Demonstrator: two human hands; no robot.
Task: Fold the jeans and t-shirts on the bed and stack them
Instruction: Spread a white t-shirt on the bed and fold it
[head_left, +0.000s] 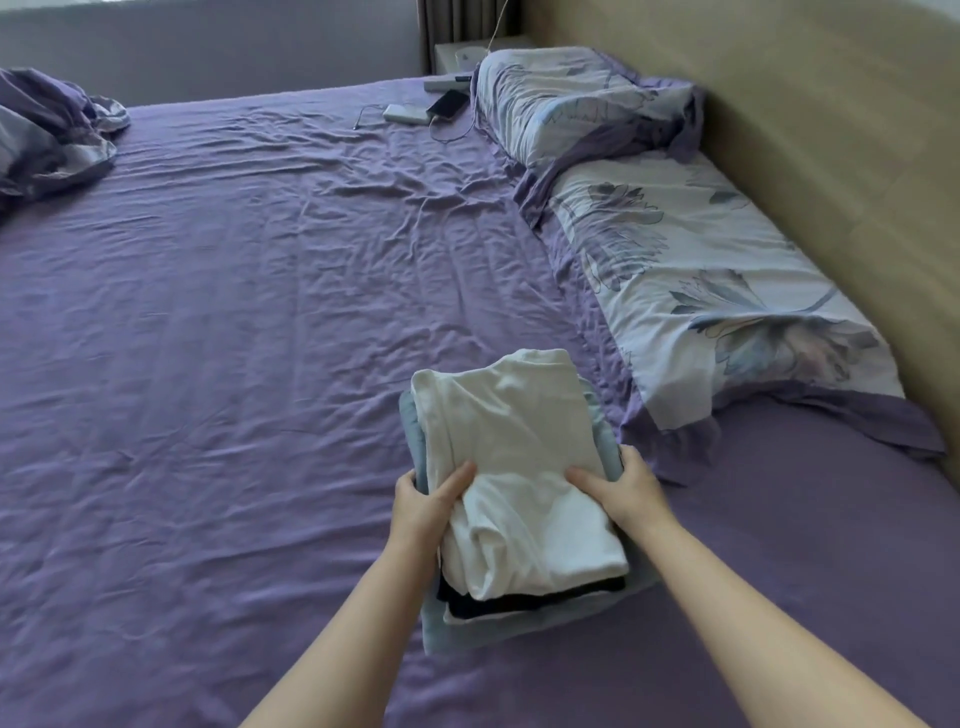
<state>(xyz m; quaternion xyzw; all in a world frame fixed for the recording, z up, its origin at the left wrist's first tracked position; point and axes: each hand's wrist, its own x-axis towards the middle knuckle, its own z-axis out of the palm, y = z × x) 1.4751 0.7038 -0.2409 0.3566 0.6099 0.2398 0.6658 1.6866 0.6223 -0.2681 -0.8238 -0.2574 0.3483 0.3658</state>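
**Both hands steady the finished stack**

The stack of folded clothes (511, 499) sits on the purple bed sheet (234, 338), near the foot of the floral pillow (717, 291). A white t-shirt (519, 457) lies on top, a dark garment (498, 603) shows beneath its near edge, and pale blue folded fabric (441, 634), likely jeans, forms the base.

The left hand (426, 499) clasps the stack's left side, thumb over the white shirt and fingers tucked beneath the edge. The right hand (618, 488) holds the right side the same way, thumb on top. Each grip is closed on the pile, one per side, probably to keep the layers aligned while squaring or lifting it.

No loose garments show elsewhere on the bed, so the folding looks nearly done. A phone (447, 104) and power bank (408, 113) lie far off by the upper pillow (566, 98).
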